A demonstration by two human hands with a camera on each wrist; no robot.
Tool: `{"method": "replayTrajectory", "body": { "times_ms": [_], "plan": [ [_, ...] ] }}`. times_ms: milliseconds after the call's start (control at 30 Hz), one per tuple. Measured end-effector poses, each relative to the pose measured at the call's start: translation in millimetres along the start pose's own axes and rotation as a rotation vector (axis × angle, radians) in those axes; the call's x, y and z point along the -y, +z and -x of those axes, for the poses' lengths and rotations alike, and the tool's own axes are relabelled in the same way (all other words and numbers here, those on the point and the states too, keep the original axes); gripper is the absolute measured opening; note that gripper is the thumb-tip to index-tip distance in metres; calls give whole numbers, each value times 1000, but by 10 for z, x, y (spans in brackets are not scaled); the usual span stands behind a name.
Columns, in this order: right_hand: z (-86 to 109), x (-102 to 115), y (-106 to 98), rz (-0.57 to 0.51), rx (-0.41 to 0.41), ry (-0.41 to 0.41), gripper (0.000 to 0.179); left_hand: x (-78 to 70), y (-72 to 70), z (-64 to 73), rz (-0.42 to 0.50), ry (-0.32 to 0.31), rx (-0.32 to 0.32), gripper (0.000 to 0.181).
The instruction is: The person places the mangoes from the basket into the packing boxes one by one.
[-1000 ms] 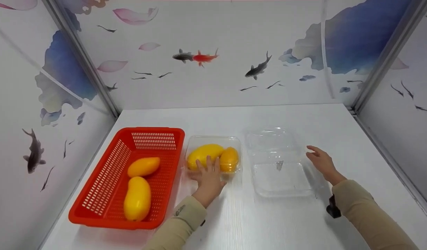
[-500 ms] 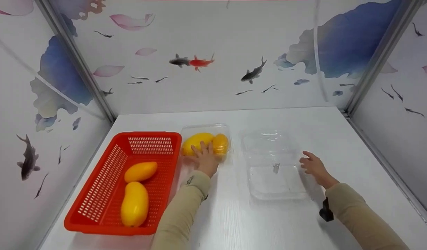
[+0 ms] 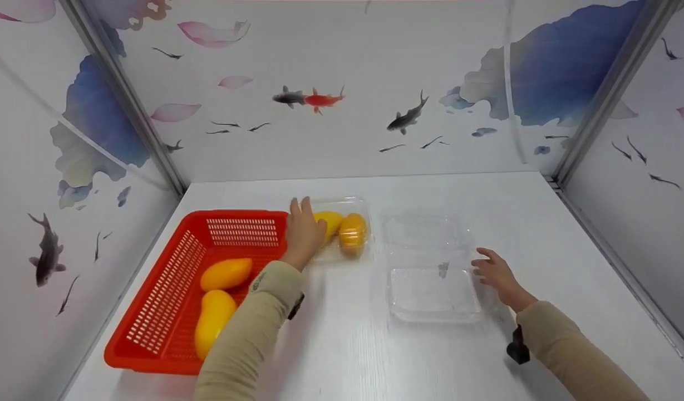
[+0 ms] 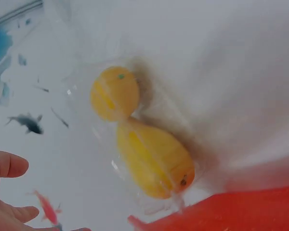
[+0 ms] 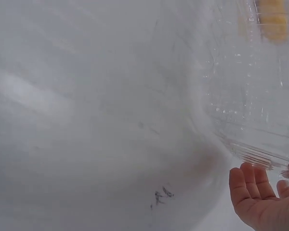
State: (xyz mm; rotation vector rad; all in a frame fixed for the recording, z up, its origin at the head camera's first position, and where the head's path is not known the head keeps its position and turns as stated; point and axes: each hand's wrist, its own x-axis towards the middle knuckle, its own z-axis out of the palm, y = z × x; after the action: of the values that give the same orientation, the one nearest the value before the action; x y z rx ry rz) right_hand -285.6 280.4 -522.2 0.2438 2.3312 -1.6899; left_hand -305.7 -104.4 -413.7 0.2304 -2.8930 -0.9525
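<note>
My left hand (image 3: 304, 231), fingers spread and holding nothing, is above the gap between the red basket (image 3: 152, 289) and a clear plastic fruit box (image 3: 350, 199). Inside that box lie two mangoes, a larger mango (image 4: 151, 159) and a smaller mango (image 4: 114, 94); the hand partly hides the larger one in the head view. On the right lies an opened, clear plastic clamshell box (image 3: 433, 320) with nothing in it. My right hand (image 3: 497, 275) has its loosely bent fingertips (image 5: 248, 175) against or very close to that clamshell's right side.
Two more mangoes, an upper mango (image 3: 226, 273) and a lower mango (image 3: 212, 320), lie in the basket, the lower partly behind my left sleeve (image 3: 247, 334). White printed panels (image 3: 342, 150) enclose the white table (image 3: 342, 356) at the back and sides.
The box with two mangoes has slid toward the back panel under my left hand, which has since come off it to the left. My right hand and the opened clamshell have shifted slightly left.
</note>
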Motion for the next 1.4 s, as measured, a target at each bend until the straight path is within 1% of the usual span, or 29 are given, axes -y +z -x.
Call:
{"method": "replayTrajectory", "body": {
  "times_ms": [33, 100, 167, 233, 267, 400, 467, 533, 633, 733, 800, 900, 967, 1033, 1133, 1233, 1267, 1333, 1400],
  "plan": [
    [4, 0, 16, -8, -1, 1, 56, 42, -99, -13, 21, 0, -4, 61],
    [8, -2, 50, -22, 4, -1, 57, 166, -291, -51, 34, 7, -8, 59],
    [19, -6, 82, -25, 10, -10, 57, 335, -464, -88, 21, 9, -9, 55],
    [36, -9, 112, -27, 17, -14, 57, 534, -606, -103, -3, 0, -4, 51],
    [46, -10, 124, -27, 20, -13, 57, 640, -662, -104, -21, -9, -4, 50],
    [71, -4, 165, -61, 29, 0, 58, 1064, -818, -52, -105, -92, 30, 46],
    [76, 5, 185, -80, 36, 2, 58, 1256, -869, -15, -156, -120, 63, 46],
    [77, 11, 197, -99, 41, 2, 59, 1420, -907, 16, -190, -123, 114, 47],
    [82, 17, 209, -112, 43, 3, 60, 1595, -938, 46, -214, -119, 228, 52],
    [87, 16, 214, -122, 48, -2, 62, 1715, -927, 60, -218, -111, 334, 59],
    [91, 18, 215, -121, 49, -3, 63, 1781, -894, 53, -234, -87, 380, 62],
    [84, 16, 213, -115, 42, 6, 62, 1851, -825, 31, -269, -47, 418, 65],
    [81, 16, 219, -113, 33, 12, 61, 1887, -780, 15, -290, -39, 426, 64],
    [76, 13, 226, -111, 26, 18, 61, 1905, -747, 11, -296, -50, 426, 63],
    [79, 5, 230, -116, 31, 16, 61, 1934, -708, 20, -281, -64, 406, 61],
    [79, -9, 225, -119, 36, 11, 61, 1967, -678, 36, -264, -51, 380, 59],
    [83, -10, 223, -118, 39, 8, 61, 1981, -665, 41, -268, -36, 366, 58],
    [83, -12, 217, -120, 38, 11, 61, 2012, -643, 45, -238, -43, 357, 57],
    [81, -9, 212, -123, 34, 15, 62, 2040, -624, 44, -185, -76, 350, 55]
  ]
}}
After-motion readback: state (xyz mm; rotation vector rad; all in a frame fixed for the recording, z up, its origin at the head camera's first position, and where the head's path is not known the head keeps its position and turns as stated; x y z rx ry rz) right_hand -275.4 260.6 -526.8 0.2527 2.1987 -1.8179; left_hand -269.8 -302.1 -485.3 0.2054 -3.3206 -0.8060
